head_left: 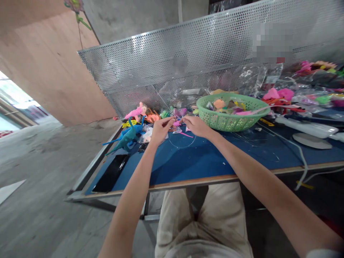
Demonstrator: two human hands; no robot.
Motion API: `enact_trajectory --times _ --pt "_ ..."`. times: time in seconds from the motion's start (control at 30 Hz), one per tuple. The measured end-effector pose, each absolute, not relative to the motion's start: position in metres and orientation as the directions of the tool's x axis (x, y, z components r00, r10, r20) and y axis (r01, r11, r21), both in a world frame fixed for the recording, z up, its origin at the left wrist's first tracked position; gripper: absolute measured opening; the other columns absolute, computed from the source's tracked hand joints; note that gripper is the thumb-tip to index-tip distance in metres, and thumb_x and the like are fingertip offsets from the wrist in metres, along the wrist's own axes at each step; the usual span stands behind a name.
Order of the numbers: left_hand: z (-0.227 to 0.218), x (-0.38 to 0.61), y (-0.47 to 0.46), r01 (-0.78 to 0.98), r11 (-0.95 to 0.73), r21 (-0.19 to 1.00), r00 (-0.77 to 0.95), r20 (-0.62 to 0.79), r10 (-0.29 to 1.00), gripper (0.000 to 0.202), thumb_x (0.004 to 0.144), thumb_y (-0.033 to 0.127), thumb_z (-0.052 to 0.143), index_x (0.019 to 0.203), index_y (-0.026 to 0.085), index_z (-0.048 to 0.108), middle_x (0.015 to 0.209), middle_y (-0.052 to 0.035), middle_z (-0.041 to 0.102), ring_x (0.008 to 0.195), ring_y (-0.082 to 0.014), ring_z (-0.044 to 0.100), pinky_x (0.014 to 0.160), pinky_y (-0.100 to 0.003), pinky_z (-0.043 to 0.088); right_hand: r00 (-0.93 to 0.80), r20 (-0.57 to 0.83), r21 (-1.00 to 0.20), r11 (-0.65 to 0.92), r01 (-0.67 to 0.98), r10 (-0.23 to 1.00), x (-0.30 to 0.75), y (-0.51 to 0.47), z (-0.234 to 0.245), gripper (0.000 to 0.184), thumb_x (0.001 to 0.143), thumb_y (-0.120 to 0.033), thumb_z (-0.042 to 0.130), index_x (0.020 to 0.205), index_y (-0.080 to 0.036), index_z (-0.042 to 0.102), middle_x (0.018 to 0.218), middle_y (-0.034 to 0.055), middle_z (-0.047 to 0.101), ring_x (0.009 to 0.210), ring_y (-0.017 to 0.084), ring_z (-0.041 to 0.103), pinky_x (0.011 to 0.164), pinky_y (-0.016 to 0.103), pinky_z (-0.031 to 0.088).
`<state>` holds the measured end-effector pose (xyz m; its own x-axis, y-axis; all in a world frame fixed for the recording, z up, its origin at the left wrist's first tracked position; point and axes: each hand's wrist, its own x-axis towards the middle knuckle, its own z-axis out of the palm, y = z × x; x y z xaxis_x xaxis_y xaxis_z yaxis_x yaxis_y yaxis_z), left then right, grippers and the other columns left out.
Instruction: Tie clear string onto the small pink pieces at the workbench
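Thumb and fingers of our left hand (pixel 160 130) are drawn together at the tips, and they appear to have hold of a small pink piece (pixel 176 123). It sits at the middle of the scene, raised between our two hands over the far part of the blue table (pixel 174 165). Our right hand (pixel 198 126) comes in from the right with its fingertips bunched just beside the piece; whether that grip has hold of the piece, of something thin or of nothing, we cannot tell.

We judge the piece to be very light and soft, perhaps rubbery, so it should bend and give under a pinch rather than crack. A slick surface would let it slide, so we would take hold of its thickest part with the pads of thumb and forefinger, pressing lightly. A slim pink strip (pixel 186 134) lies near and to the right of it; we cannot tell if the two are joined. It looks limp, so we would leave it free of any pull.

A fine clear thread (pixel 178 147) curves on the near side of our hands and looks easy to snag. Left of our hands stand a teal toy dinosaur (pixel 127 137) and other bright toys; to the right, close to our wrist, is a green basket (pixel 227 123).
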<state>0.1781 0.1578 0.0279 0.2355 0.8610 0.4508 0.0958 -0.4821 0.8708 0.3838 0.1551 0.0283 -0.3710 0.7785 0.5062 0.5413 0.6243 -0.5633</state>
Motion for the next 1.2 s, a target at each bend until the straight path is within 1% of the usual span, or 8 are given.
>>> enact_trajectory --times 0.13,0.3,0.43,0.6,0.73,0.9,1.1,1.2 --pt "0.03 0.18 0.153 0.092 -0.408 0.908 0.344 0.355 0.869 0.047 0.087 0.047 0.07 0.121 0.015 0.072 0.108 -0.0129 0.076 0.066 -0.0135 0.07 0.062 -0.029 0.064 -0.423 0.492 -0.523 0.647 0.555 0.761 0.384 0.159 0.024 0.034 0.102 -0.031 0.037 0.105 -0.016 0.068 0.078 0.0067 0.068 0.072 0.02 0.06 0.072 0.03 0.04" --pt "0.031 0.178 0.154 0.038 -0.319 0.947 0.314 0.292 0.903 0.038 0.093 0.038 0.065 0.123 0.015 0.07 0.114 -0.014 0.075 0.069 -0.013 0.073 0.062 -0.024 0.063 -0.414 0.545 -0.517 0.68 0.52 0.73 0.387 0.16 0.023 0.034 0.103 -0.035 0.036 0.102 -0.018 0.066 0.073 0.0041 0.065 0.068 0.019 0.059 0.07 0.031 0.04" --pt "0.031 0.178 0.156 0.028 -0.311 0.95 0.294 0.289 0.911 0.036 0.095 0.036 0.063 0.124 0.015 0.069 0.115 -0.0142 0.075 0.07 -0.0123 0.073 0.064 -0.023 0.063 -0.353 0.578 -0.567 0.673 0.476 0.736 0.385 0.159 0.023 0.038 0.104 -0.04 0.033 0.093 -0.019 0.063 0.063 0.0003 0.057 0.06 0.017 0.055 0.067 0.03 0.039" --pt "0.03 0.179 0.156 0.048 -0.381 0.923 0.325 0.346 0.88 0.042 0.097 0.041 0.059 0.129 0.015 0.066 0.114 -0.014 0.075 0.076 -0.0146 0.074 0.07 -0.029 0.065 -0.339 0.579 -0.555 0.663 0.503 0.741 0.383 0.157 0.022 0.039 0.104 -0.042 0.034 0.094 -0.019 0.064 0.063 0.0015 0.06 0.062 0.019 0.056 0.066 0.031 0.039" --pt "0.03 0.181 0.153 0.135 -0.498 0.857 0.382 0.419 0.824 0.041 0.098 0.039 0.056 0.129 0.014 0.066 0.098 -0.0103 0.078 0.07 -0.0142 0.072 0.069 -0.03 0.063 -0.346 0.596 -0.428 0.651 0.627 0.725 0.385 0.157 0.02 0.03 0.099 -0.042 0.047 0.106 -0.021 0.067 0.065 0.002 0.064 0.061 0.019 0.057 0.063 0.03 0.035" --pt "0.025 0.181 0.153 0.364 -0.586 0.724 0.319 0.495 0.808 0.034 0.097 0.035 0.057 0.121 0.017 0.072 0.067 -0.0027 0.074 0.054 -0.0152 0.068 0.058 -0.028 0.059 -0.344 0.648 -0.27 0.628 0.73 0.679 0.387 0.164 0.017 0.035 0.103 -0.035 0.04 0.1 -0.023 0.072 0.08 0.0066 0.073 0.069 0.022 0.061 0.064 0.031 0.033" --pt "0.024 0.171 0.162 0.549 -0.668 0.502 0.333 0.602 0.726 0.027 0.098 0.03 0.055 0.11 0.021 0.077 0.062 -0.0007 0.072 0.053 -0.0151 0.068 0.062 -0.025 0.055 -0.331 0.66 -0.281 0.63 0.724 0.675 0.388 0.169 0.015 0.035 0.103 -0.032 0.037 0.097 -0.022 0.07 0.075 0.0054 0.071 0.065 0.021 0.059 0.064 0.031 0.033" --pt "0.026 0.17 0.161 0.583 -0.675 0.453 0.34 0.618 0.709 0.028 0.099 0.031 0.052 0.107 0.021 0.077 0.06 0.0001 0.071 0.053 -0.0148 0.068 0.062 -0.025 0.055 -0.325 0.674 -0.302 0.649 0.698 0.663 0.389 0.169 0.016 0.036 0.103 -0.033 0.036 0.095 -0.021 0.069 0.074 0.0053 0.07 0.065 0.021 0.059 0.065 0.031 0.033"
